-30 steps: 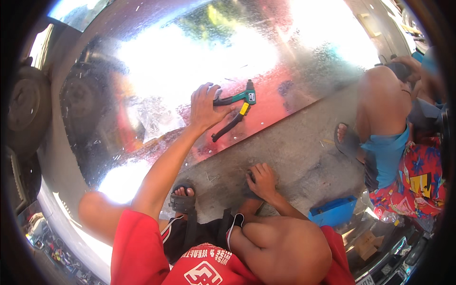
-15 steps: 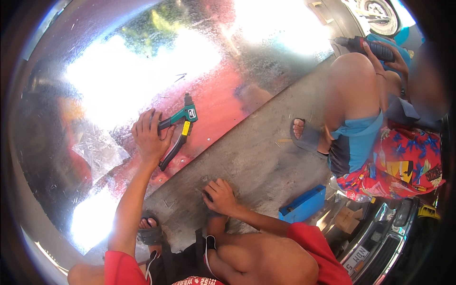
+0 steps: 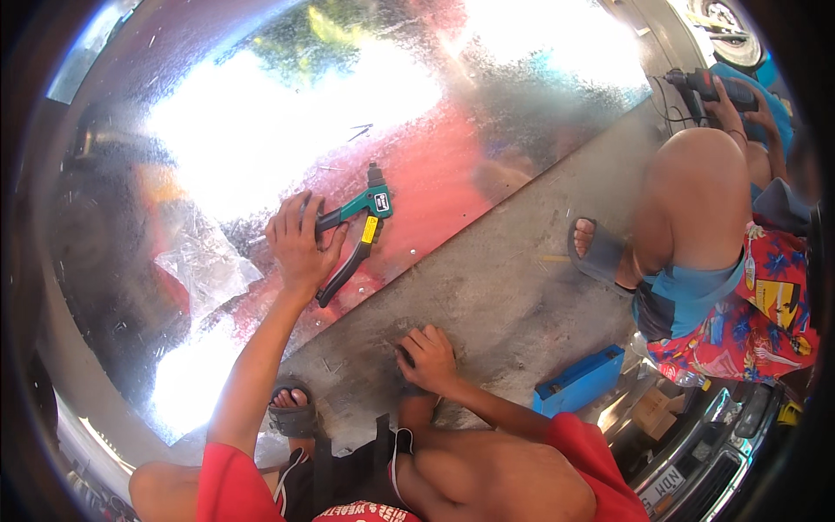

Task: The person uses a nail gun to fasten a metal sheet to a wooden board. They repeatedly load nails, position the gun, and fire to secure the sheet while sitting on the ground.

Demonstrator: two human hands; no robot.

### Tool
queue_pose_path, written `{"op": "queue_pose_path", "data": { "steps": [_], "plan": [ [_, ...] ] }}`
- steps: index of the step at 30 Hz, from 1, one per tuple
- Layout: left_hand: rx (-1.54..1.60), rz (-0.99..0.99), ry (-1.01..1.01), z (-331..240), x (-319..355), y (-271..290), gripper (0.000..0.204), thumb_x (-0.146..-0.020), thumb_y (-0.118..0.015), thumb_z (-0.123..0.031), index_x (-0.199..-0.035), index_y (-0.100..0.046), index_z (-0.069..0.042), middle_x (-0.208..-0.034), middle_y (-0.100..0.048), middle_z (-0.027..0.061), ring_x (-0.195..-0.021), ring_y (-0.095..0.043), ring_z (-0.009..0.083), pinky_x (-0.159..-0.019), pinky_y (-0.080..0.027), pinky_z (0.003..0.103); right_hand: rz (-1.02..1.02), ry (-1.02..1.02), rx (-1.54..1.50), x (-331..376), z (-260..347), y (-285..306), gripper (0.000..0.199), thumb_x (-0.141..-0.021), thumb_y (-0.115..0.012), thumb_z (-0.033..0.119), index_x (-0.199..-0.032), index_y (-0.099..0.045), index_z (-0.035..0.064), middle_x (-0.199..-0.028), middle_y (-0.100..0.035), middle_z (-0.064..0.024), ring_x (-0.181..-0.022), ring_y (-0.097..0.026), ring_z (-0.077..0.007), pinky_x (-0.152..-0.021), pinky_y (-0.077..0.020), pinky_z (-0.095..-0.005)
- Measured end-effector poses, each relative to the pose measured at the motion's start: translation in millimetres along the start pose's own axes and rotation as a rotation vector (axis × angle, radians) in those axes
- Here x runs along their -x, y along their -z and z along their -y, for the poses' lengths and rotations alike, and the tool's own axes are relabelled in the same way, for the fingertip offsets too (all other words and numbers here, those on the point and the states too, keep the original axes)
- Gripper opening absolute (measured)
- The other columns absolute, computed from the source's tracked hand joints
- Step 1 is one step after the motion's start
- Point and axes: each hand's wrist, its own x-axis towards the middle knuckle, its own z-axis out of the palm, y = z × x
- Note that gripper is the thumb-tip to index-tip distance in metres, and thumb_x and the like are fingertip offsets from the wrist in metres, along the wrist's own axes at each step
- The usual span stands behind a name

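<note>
A hand riveter (image 3: 378, 202) with a green body and black handles lies on the shiny sheet metal (image 3: 444, 178), its nose pointing away from me. My left hand (image 3: 300, 244) is over its upper handle, fingers bent across it and thumb on the near side. The lower handle, with a yellow label, slants free beside the thumb. My right hand (image 3: 428, 358) rests low by my right foot with curled fingers. Something dark shows at its fingertips; I cannot make out whether it is held or part of the sandal.
Crumpled clear plastic (image 3: 209, 270) and thin metal pins (image 3: 361, 130) lie on the sheet. A blue open case (image 3: 578, 381) stands at right, near a vehicle's bumper (image 3: 704, 470). Beyond it, another person sits holding a power drill (image 3: 713, 90). My left sandalled foot (image 3: 291, 409) is beside the sheet.
The whole view has shifted, so everything appears farther right. My hands and the riveter keep their places on the sheet and floor. The other person's drill has tilted slightly.
</note>
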Motion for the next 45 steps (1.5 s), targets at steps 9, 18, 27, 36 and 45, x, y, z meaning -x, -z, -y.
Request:
{"op": "queue_pose_path", "data": {
  "steps": [9, 18, 27, 36, 45],
  "plan": [
    [1.154, -0.162, 0.071, -52, -93, 101, 0.088, -0.092, -0.064, -0.057, -0.153, -0.031, -0.003, -0.141, -0.053, 0.0196, -0.115, -0.064, 0.0324, -0.1, -0.05, 0.044, -0.017, -0.03, -0.015, 1, 0, 0, 0.02, -0.076, -0.074, 0.015, -0.092, -0.064, 0.0084, -0.088, -0.058, -0.0058, -0.085, -0.054, -0.0261, -0.075, -0.0451, -0.0383],
    [0.386, 0.338, -0.022, 9, -102, 206, 0.08, -0.087, -0.06, -0.064, -0.148, -0.034, -0.019, -0.144, -0.046, 0.0206, -0.123, -0.058, 0.0353, -0.101, -0.048, 0.048, -0.036, -0.032, -0.032, 0, 0, -2, 0.019, -0.075, -0.074, 0.012, -0.092, -0.065, 0.0087, -0.087, -0.056, -0.0061, -0.083, -0.054, -0.0267, -0.073, -0.0444, -0.038],
    [0.397, 0.328, 0.028, 26, -87, 205, 0.063, -0.089, -0.065, -0.051, -0.136, -0.048, -0.014, -0.133, -0.056, 0.016, -0.116, -0.063, 0.0296, -0.096, -0.051, 0.042, -0.018, -0.039, -0.029, 0, 0, -2, 0.019, -0.074, -0.074, 0.012, -0.091, -0.066, 0.0096, -0.085, -0.056, -0.0057, -0.081, -0.053, -0.0269, -0.072, -0.0443, -0.0381],
    [0.967, 0.182, -0.329, -48, -116, 221, 0.045, -0.091, -0.07, -0.038, -0.125, -0.062, -0.009, -0.121, -0.066, 0.0114, -0.109, -0.067, 0.024, -0.091, -0.053, 0.037, 0.005, -0.074, -0.026, -1, 2, -2, 0.022, -0.074, -0.074, 0.014, -0.093, -0.066, 0.01, -0.087, -0.057, -0.0058, -0.083, -0.054, -0.0268, -0.073, -0.0455, -0.0388],
    [0.468, 0.362, 0.266, -7, -120, 35, 0.028, -0.09, -0.071, -0.021, -0.117, -0.071, -0.012, -0.114, -0.071, 0.0067, -0.093, -0.069, 0.023, -0.081, -0.053, 0.038, -0.002, -0.076, -0.029, -2, 2, -1, 0.021, -0.073, -0.075, 0.014, -0.091, -0.066, 0.0102, -0.087, -0.057, -0.0058, -0.083, -0.054, -0.0265, -0.073, -0.0462, -0.0379]
  ]
}}
